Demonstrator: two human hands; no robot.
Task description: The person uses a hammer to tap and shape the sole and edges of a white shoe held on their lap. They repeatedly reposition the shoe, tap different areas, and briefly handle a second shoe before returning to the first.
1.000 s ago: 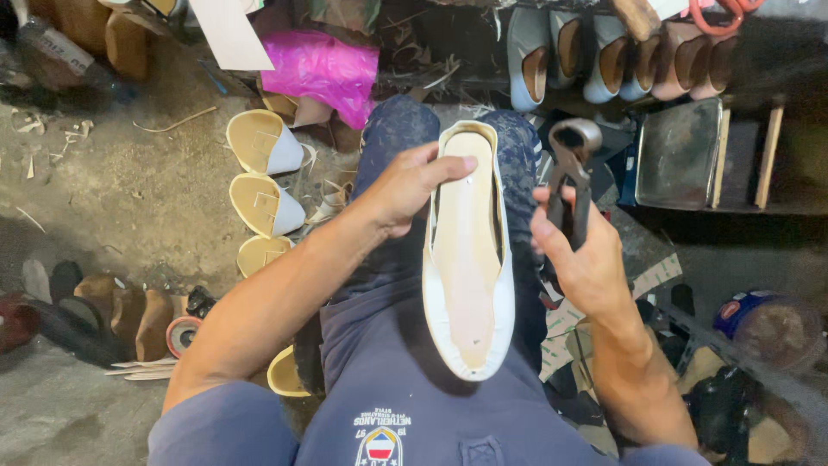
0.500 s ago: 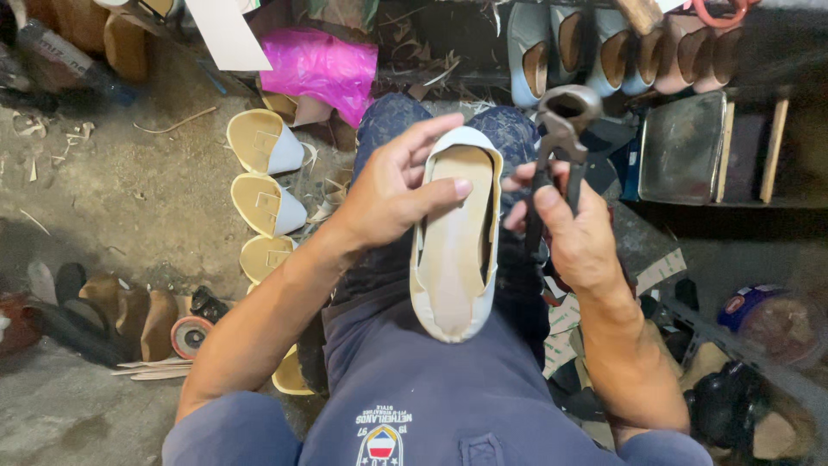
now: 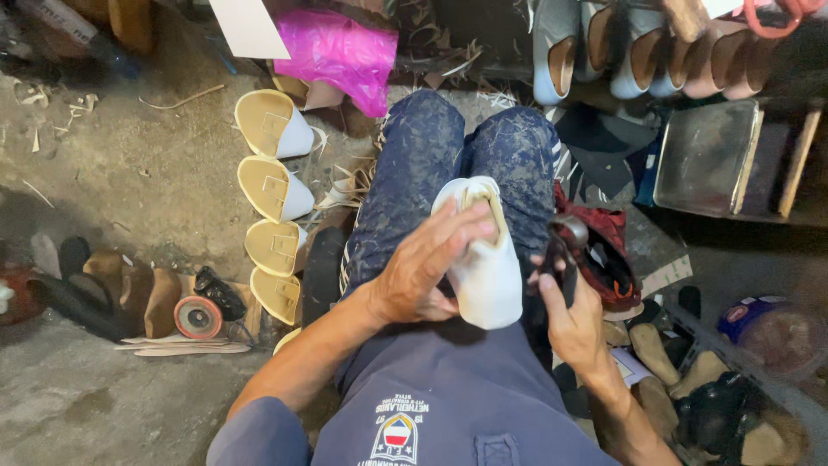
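Shoe (image 3: 490, 269), white, on lap: left hand (image 3: 423, 274) grasps it, right hand (image 3: 576, 321) grips pliers (image 3: 562, 255). Gritty concrete floor (image 3: 112, 181); pink bag (image 3: 338, 53) beyond the knees.

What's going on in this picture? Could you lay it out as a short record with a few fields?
Setting: a person sits over a concrete floor, legs in dark patterned trousers.
Left hand: grips the side of a white shoe upper on a last, held on the lap.
Right hand: holds dark metal pincers beside the shoe.
On the floor, person's left: a row of tan soles with white parts.
Far side: a pink plastic bag, shoes in a row.
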